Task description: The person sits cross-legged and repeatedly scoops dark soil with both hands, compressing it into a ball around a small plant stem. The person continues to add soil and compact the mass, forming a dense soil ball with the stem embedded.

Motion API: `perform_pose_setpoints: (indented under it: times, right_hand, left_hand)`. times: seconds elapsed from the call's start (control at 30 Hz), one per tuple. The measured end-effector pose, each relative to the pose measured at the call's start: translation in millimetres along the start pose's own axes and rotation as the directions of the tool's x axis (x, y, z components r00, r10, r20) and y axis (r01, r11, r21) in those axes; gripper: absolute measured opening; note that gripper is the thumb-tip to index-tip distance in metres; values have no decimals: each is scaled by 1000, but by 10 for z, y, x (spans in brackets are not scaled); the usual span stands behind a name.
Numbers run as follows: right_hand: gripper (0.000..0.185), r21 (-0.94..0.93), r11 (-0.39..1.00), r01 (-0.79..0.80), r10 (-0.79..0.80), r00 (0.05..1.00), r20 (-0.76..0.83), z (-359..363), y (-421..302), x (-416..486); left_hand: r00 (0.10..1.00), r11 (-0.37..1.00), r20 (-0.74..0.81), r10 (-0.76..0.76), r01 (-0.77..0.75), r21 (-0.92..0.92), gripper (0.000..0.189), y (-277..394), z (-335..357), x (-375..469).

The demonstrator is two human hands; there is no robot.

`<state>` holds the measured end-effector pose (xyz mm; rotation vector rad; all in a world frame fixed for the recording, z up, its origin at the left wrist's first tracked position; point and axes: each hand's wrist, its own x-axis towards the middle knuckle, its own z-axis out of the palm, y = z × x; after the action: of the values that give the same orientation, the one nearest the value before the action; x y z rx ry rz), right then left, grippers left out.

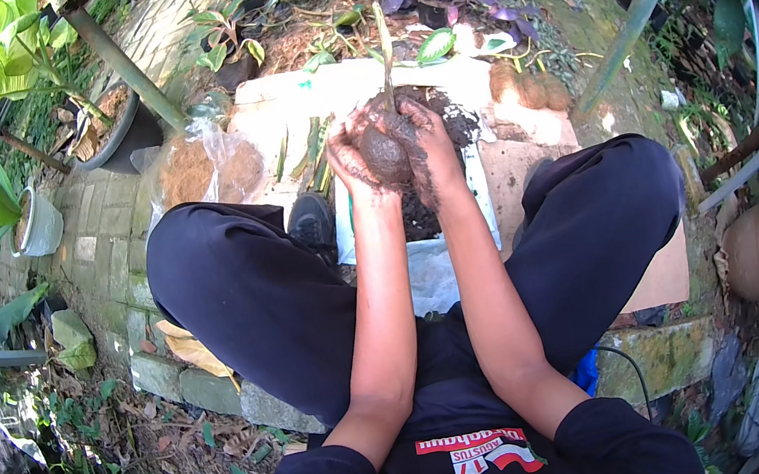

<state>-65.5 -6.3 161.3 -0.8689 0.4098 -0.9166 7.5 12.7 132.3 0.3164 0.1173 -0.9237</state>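
Observation:
Both of my hands are muddy and cupped around a ball of wet dark soil [385, 154]. My left hand [351, 154] presses on its left side, and my right hand [430, 144] curves over its right side. A pale plant stem [383, 38] stands upright out of the top of the ball. Beneath and behind my hands, loose dark soil [421, 218] lies on a white plastic sheet [447, 274]. Long cut green leaves [315, 145] rest just left of my left hand. The undersides of the ball and some fingertips are hidden.
A clear plastic bag of brown fiber [186, 170] is at the left, beyond my knee. Brown fibrous clumps [528, 89] lie at the right near cardboard [525, 154]. Potted plants, a white pot [39, 224], a dark pot [130, 140] and metal poles [631, 25] surround the spot.

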Motion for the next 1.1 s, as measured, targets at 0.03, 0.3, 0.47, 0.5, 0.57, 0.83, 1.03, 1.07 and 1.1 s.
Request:
perform_pose_setpoints:
  times: [0.03,0.3,0.47,0.5,0.57,0.83,1.03,1.07,1.1]
  right_hand:
    - [18,38,999,-28,30,998,-54,8,41,28]
    - [21,34,998,-47,51,991,-125,-24,107,24]
    - [26,-264,965,-5,-36,988,-152,-85,196,100]
    - [27,-252,968,-16,-20,990,-142,-113,212,109]
    - [29,-224,972,-75,44,989,-141,-164,223,119]
    - [21,-174,980,96,-88,995,53,-70,89,53]
    - [18,97,995,-33,32,999,5,-48,63,23]
    - [18,74,997,-27,29,999,-26,-54,88,33]
    - [19,54,998,-25,29,998,-60,-59,120,51]
  left_hand:
    - [985,993,-124,118,-119,-1,23,-7,23,-34]
    - [775,765,52,630,-631,126,29,-26,5,-147]
    - [638,395,225,736,-675,624,25,-36,2,-76]
    - [673,367,208,709,-605,707,24,-16,3,-62]
    - [873,749,64,483,-450,486,21,64,-3,-21]
    - [978,980,147,-149,166,-111,21,91,-142,69]
    - [992,979,-44,-118,109,-174,28,11,-109,37]
    - [990,981,-131,-49,22,-194,28,5,-100,21]
    - [977,978,-213,23,-66,-196,29,1,-92,6]
